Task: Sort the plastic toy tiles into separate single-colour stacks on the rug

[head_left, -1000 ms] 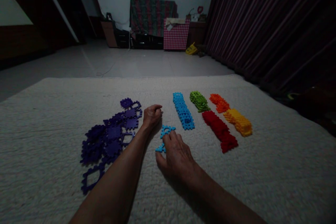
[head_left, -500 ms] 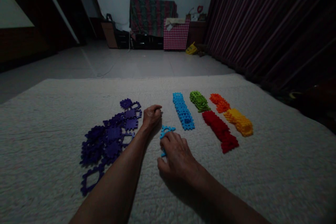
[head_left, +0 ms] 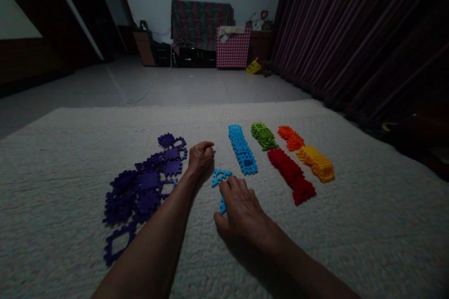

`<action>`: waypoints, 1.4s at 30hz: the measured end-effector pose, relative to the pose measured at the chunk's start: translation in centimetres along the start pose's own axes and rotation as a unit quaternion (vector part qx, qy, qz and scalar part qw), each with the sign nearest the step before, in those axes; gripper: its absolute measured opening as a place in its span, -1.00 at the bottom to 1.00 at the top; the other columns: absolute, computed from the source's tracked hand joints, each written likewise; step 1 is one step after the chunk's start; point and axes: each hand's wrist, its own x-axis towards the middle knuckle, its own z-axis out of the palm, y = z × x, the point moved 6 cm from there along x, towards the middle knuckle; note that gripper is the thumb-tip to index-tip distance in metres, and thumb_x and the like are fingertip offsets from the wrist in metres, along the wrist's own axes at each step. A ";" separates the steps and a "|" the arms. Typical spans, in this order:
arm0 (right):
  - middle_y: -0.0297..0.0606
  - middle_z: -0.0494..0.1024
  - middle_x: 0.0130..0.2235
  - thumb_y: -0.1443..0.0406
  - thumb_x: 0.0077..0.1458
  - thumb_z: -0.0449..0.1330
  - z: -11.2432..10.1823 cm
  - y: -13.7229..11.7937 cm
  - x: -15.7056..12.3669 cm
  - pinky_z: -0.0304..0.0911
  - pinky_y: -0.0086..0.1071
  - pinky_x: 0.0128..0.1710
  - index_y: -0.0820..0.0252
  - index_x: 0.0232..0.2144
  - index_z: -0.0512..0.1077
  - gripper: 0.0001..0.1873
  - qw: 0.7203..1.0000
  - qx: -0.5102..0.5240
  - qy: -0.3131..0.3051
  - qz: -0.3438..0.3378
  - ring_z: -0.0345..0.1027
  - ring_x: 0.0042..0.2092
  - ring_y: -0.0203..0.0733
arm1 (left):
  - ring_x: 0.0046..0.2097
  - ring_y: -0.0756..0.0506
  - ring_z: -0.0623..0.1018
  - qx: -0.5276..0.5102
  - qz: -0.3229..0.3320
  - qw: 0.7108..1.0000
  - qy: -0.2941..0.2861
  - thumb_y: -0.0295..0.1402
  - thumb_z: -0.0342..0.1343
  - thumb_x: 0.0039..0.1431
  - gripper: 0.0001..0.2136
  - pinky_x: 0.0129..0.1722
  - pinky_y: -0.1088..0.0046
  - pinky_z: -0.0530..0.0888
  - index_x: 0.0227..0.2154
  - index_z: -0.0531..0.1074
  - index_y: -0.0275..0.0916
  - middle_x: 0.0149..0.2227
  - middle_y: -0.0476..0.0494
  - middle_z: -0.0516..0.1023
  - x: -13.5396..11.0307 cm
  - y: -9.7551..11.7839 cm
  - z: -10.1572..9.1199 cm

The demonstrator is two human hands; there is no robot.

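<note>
Two blue pieces are nearest my hands: a triangle (head_left: 216,177) flat on the blanket (head_left: 203,261), and a second piece (head_left: 222,205) partly hidden behind my right hand (head_left: 242,205), which arches over it; whether it pinches, I cannot tell. My left hand (head_left: 201,156) is loosely curled beyond the triangle, its inside hidden. The blue row (head_left: 242,147), green row (head_left: 264,136), red row (head_left: 292,175), orange row (head_left: 291,138) and yellow row (head_left: 316,162) seem laid separately to group colours; the purple pieces (head_left: 149,181) spread leftward. Everything lies bare, uncontained.
</note>
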 end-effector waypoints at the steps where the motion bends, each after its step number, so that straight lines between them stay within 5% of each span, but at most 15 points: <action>1: 0.04 0.37 0.13 0.33 -0.02 0.17 0.0 0.3 -0.1 0.20 0.10 0.08 0.19 0.03 0.34 -0.50 1.000 -0.005 0.003 0.006 0.20 0.14 0.19 | -0.26 -0.06 0.64 0.001 0.002 1.000 0.001 -0.47 0.00 0.11 -0.69 -0.15 0.48 0.52 -0.20 0.62 -0.24 -0.35 -0.09 0.68 0.0 0.0 0.0; 6: 0.10 0.31 0.19 0.34 0.01 0.16 1.0 1.5 -0.4 0.15 0.01 0.17 0.27 0.06 0.32 -0.49 1.000 -0.011 0.005 0.000 0.13 0.23 0.17 | -0.31 -0.05 0.63 0.005 0.003 1.000 0.001 -0.48 0.01 0.10 -0.69 -0.14 0.47 0.52 -0.20 0.62 -0.22 -0.39 -0.06 0.67 0.0 0.0 0.0; 10: -0.09 0.44 -0.02 0.35 -0.02 0.18 0.3 1.5 0.3 0.27 -0.15 0.04 0.15 -0.14 0.37 -0.68 0.998 0.027 0.049 -0.011 0.30 0.03 0.01 | -0.25 -0.08 0.64 0.004 0.005 1.000 0.004 -0.48 0.01 0.10 -0.69 -0.11 0.45 0.53 -0.21 0.62 -0.23 -0.37 -0.09 0.67 0.0 0.0 0.0; 17: -0.06 0.38 -0.10 0.19 0.04 0.26 -2.7 5.3 2.9 0.27 -0.10 0.03 0.21 -0.06 0.33 -0.58 0.959 0.058 0.275 -0.020 0.27 -0.03 0.04 | -0.25 -0.07 0.64 0.003 0.004 1.000 0.003 -0.48 0.01 0.09 -0.70 -0.10 0.45 0.53 -0.22 0.62 -0.22 -0.39 -0.06 0.67 0.1 0.1 0.0; 20: -0.06 0.37 -0.10 0.19 0.02 0.27 -2.7 7.8 3.1 0.26 -0.06 0.05 0.21 -0.03 0.30 -0.53 0.946 0.031 0.322 -0.001 0.25 -0.01 0.07 | -0.27 -0.07 0.65 -0.007 0.001 1.000 0.000 -0.48 0.01 0.09 -0.70 -0.14 0.46 0.54 -0.22 0.62 -0.22 -0.41 -0.07 0.67 0.1 0.0 0.1; 38: 0.00 0.36 -0.04 0.16 0.00 0.28 -1.8 9.1 3.1 0.22 -0.05 0.05 0.29 0.03 0.29 -0.43 0.956 -0.049 0.287 0.046 0.23 0.02 0.11 | -0.20 -0.07 0.65 -0.004 0.009 1.000 0.002 -0.49 0.01 0.11 -0.70 -0.08 0.46 0.53 -0.20 0.62 -0.24 -0.29 -0.10 0.69 0.1 -0.3 0.2; 42: -0.03 0.38 -0.06 0.21 0.03 0.26 -2.2 7.3 2.6 0.22 -0.05 0.03 0.26 -0.02 0.32 -0.53 0.951 -0.022 0.308 -0.008 0.24 -0.01 0.09 | -0.21 -0.07 0.65 0.003 -0.004 1.000 -0.003 -0.50 0.00 0.11 -0.69 -0.09 0.47 0.53 -0.19 0.62 -0.24 -0.28 -0.10 0.69 0.1 -0.2 0.2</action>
